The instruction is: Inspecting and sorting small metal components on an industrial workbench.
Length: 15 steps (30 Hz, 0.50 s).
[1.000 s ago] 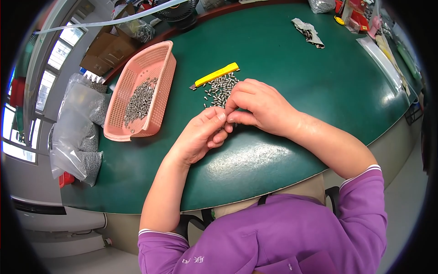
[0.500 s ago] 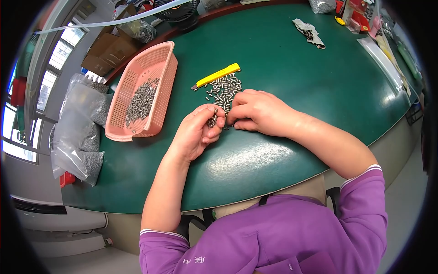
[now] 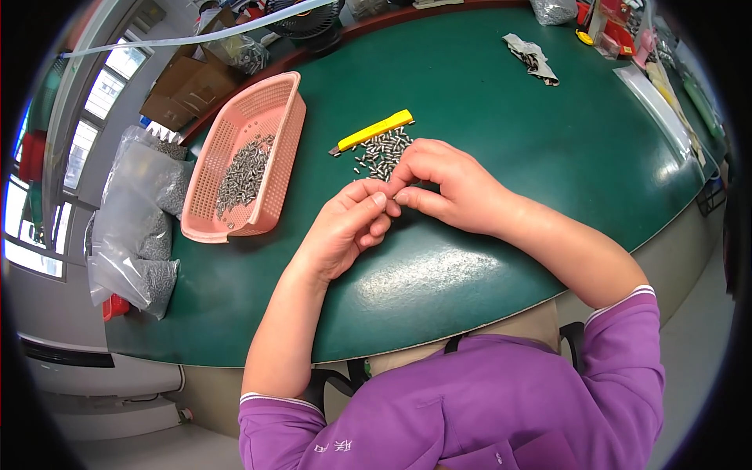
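My left hand (image 3: pixel 350 227) and my right hand (image 3: pixel 454 186) meet at their fingertips just in front of a pile of small silvery metal cylinders (image 3: pixel 382 153). Both thumbs are pinched against the forefingers. Whatever sits between the fingertips is too small and covered to make out. Part of the pile is hidden behind my right hand. Along the pile's far side lies a yellow utility knife (image 3: pixel 376 131), its dark tip pointing left. To the left, a pink perforated plastic basket (image 3: pixel 288 149) holds many more of these metal pieces (image 3: pixel 245 174).
Clear plastic bags (image 3: pixel 141 227) filled with small grey parts stand at the table's left edge. Behind them is a cardboard box (image 3: pixel 188 86). A crumpled white wrapper (image 3: pixel 531 59) lies far right on the green table (image 3: pixel 501 117). A black fan (image 3: pixel 305 19) stands at the back.
My right hand has lifted from the pile's near edge, and its fingertips now touch those of my left. The metal piece seen in my left fingers is now covered.
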{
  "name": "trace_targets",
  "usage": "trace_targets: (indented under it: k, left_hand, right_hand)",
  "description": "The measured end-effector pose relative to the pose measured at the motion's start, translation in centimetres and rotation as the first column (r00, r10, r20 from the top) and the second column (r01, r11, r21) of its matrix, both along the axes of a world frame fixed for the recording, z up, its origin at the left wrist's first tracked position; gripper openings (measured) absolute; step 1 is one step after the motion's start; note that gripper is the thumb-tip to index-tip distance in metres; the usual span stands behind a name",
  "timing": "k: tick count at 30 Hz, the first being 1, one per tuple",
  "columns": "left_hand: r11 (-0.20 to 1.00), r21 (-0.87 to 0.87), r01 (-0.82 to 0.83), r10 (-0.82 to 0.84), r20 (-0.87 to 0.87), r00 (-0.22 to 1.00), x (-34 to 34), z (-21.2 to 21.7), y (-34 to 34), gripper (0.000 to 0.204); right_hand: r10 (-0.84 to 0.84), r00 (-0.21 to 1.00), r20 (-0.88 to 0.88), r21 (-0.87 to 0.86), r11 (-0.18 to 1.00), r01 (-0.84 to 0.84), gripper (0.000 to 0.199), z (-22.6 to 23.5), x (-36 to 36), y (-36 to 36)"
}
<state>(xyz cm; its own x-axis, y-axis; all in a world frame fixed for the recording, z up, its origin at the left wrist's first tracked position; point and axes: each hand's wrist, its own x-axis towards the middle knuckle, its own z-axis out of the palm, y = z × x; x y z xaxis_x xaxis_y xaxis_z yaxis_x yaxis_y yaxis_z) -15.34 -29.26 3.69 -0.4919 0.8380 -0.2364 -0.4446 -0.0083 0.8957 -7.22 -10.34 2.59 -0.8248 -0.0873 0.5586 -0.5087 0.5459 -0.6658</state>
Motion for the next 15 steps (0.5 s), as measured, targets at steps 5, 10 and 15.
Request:
trace_targets:
  k: [5,10,15]
  left_hand:
    - [0.998,-0.053,0.017,-0.018,-0.01,1.0,0.3,0.2,0.1,0.016]
    - [1.0,-0.007,-0.027,0.027,0.049,0.998,-0.1,0.2,0.1,0.015]
    - [0.997,0.002,-0.073,0.073,0.046,0.996,-0.7,0.1,-0.1,0.018]
  right_hand:
    - [-0.047,0.992,-0.117,0.106,0.993,0.059,0.009,0.4,0.3,-0.3]
    - [-0.114,0.983,-0.141,0.077,0.989,0.126,0.011,-0.2,-0.2,0.0]
    - [-0.064,0.998,-0.013,0.196,0.978,0.065,0.013,-0.7,-0.1,-0.1]
